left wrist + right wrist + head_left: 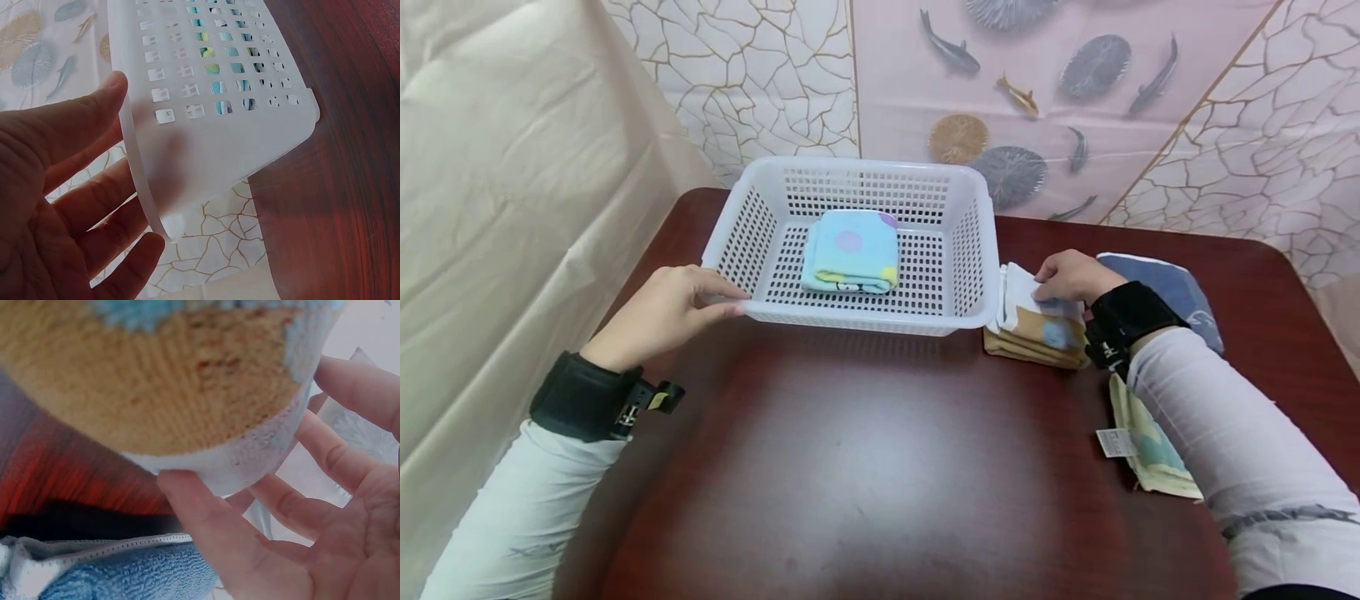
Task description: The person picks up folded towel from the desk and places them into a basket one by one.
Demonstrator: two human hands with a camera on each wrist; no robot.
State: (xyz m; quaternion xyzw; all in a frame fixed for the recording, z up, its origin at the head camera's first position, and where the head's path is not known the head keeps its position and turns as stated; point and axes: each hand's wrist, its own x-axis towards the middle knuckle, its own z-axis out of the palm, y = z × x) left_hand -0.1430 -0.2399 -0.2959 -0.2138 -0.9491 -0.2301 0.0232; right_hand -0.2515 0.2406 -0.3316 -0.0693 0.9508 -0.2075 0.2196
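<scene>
At the front left corner of a white plastic basket, my left hand grips the rim. The left wrist view shows its thumb at the rim and the other fingers behind the wall. Inside the basket lies a folded light blue towel with pink and yellow patches. Right of the basket, my right hand holds the far edge of a folded brown and white towel. In the right wrist view, fingertips touch the white border of this brown towel.
A folded dark blue towel lies beyond my right wrist. Partly under the right forearm is a pale yellow and green towel with a white tag. The dark red table meets a patterned cloth backdrop behind the basket.
</scene>
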